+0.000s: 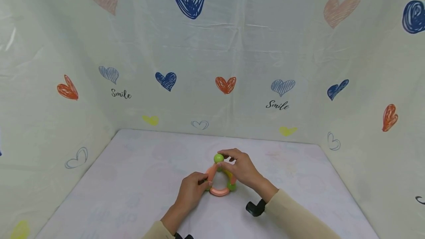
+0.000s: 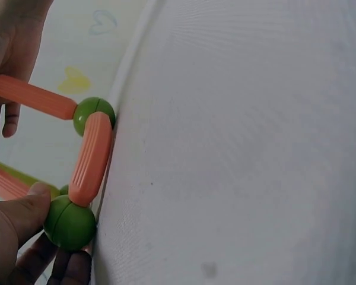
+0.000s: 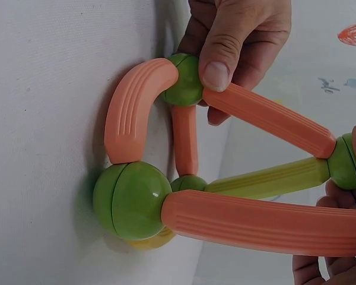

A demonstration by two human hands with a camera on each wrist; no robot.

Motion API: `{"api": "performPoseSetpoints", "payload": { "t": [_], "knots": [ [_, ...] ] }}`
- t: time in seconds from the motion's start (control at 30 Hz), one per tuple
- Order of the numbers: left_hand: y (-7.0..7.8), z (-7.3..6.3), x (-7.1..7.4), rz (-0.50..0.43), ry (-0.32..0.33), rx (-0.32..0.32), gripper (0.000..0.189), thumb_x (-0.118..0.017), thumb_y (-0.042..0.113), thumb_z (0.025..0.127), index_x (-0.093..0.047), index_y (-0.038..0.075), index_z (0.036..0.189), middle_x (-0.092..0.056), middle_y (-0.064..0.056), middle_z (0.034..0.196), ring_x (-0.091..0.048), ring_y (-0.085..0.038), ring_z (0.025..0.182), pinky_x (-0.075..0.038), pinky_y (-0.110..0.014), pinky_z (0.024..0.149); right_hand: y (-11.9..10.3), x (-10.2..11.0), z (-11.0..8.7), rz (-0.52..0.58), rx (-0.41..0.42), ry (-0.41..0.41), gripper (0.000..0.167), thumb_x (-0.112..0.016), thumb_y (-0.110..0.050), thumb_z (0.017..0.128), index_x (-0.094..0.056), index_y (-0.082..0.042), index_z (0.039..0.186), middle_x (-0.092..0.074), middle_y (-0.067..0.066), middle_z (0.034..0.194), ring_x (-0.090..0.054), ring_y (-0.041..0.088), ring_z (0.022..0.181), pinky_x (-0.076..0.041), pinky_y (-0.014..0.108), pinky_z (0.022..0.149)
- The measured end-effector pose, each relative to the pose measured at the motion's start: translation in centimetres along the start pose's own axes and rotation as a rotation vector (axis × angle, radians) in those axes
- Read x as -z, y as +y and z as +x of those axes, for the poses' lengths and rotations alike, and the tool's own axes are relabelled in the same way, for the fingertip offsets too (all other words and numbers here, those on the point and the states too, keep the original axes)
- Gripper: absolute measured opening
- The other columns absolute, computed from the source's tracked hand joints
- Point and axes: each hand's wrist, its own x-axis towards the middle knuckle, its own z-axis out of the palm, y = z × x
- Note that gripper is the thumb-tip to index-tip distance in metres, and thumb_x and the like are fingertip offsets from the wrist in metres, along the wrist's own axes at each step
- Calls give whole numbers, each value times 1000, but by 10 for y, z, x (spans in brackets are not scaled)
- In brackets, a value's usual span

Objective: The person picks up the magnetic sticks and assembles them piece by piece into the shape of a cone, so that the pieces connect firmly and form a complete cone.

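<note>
A frame of ribbed magnetic rods joined by green balls stands on the table. My left hand [image 1: 192, 191] pinches the green ball [image 3: 179, 92] at its lower left corner, thumb against the ball. My right hand [image 1: 244, 169] is at the peak, thumb and fingers around the top green ball [image 1: 218, 158]. From the left ball an orange rod [image 3: 267, 122] slants up to the top ball, where a yellow-green rod [image 3: 261, 179] also meets. Another orange rod [image 3: 261, 222] rises from the right base ball [image 3: 133, 202] towards my right hand. A curved orange rod [image 1: 220, 192] forms the near base.
The white table [image 1: 139, 180] spreads around the frame. Behind it hangs a pale curtain [image 1: 252, 47] printed with hearts, which also closes in both sides. A black wrist mount [image 1: 255, 208] sticks out beside my right sleeve.
</note>
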Motion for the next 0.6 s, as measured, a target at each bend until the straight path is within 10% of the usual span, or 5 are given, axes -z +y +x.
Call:
{"api": "performPoseSetpoints", "payload": {
  "t": [0.6],
  "knots": [
    [14,13,6,-125,-42,29,31,-80,22,95,-77,9,123,-75,-2,111,-69,-14,98,-57,-24,78,6,-1,-4,38,-47,10,46,-82,-32,93,-71,-20,136,-73,-7,118,-65,18,108,-56,44,94]
  ]
}}
